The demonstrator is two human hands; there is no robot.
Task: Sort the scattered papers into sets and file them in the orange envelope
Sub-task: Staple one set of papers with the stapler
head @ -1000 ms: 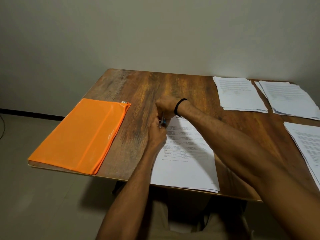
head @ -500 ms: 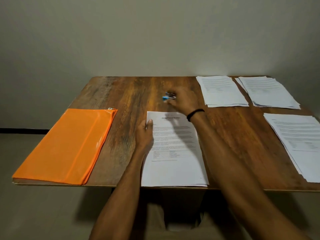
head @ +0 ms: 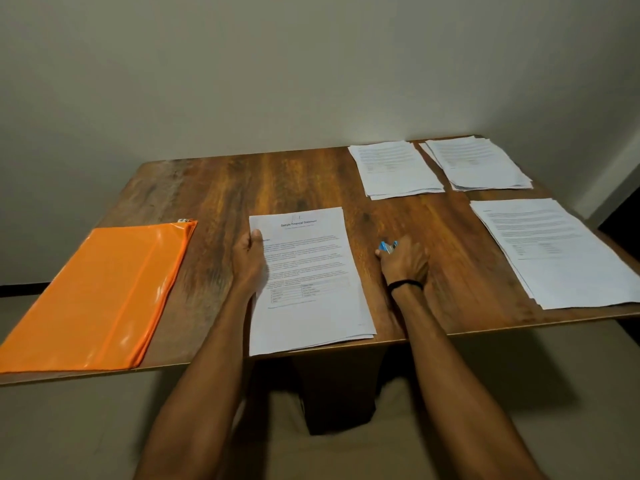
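Wooden table [head: 277, 181]: right hand [head: 405, 263], gripping blue stapler [head: 388, 247], has withdrawn rightward; left hand [head: 247, 261] pinches near set [head: 311, 271], seemingly ready for filing.

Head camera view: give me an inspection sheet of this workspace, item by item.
Surface: wooden table, with a worn grey patch towards the left.
Job's things: orange envelope lying flat at the left. Financial statement stack at front centre, overhanging the near edge. Three more paper piles: far stack, corner stack, near-right stack.
Clutter: nothing seen.
Hands: left hand grips the financial statement stack's left edge, thumb on top. Right hand is on the table holding a small blue object, too small to identify. Black wristband on that wrist.
Cables: nothing seen.
Surroundings: plain wall, pale floor.
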